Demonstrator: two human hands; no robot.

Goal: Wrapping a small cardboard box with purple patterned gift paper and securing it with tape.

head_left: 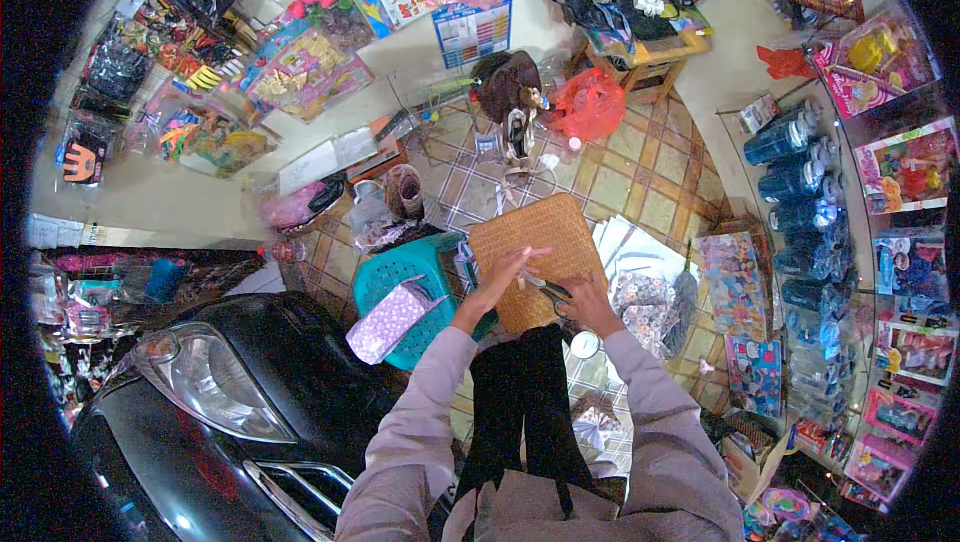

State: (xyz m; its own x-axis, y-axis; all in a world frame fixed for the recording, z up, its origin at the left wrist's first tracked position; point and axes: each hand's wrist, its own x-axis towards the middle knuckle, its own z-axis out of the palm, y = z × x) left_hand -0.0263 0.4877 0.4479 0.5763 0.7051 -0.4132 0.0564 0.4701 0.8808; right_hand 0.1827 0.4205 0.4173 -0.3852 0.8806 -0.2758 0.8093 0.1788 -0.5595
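A brown woven rectangular board or basket lid (536, 242) lies before me, above my knees. My right hand (585, 302) grips a pair of scissors with dark handles (556, 293), their blades pointing left over the woven surface. My left hand (511, 268) is over the left part of that surface near the blade tips, fingers stretched out; a small pale bit shows beneath it, too small to identify. Left of my hands, a purple flowered piece of fabric (390, 320) lies on a teal plastic stool or basket (367, 272). Flowered fabric pieces (645, 302) lie to the right.
White sheets (630, 245) are spread on the tiled floor (660, 159). A black car front with its headlight (217, 384) stands at lower left. A red plastic bag (592, 103) and a wooden stool (645, 61) are farther off. Packaged goods and tumblers (795, 189) line the right side.
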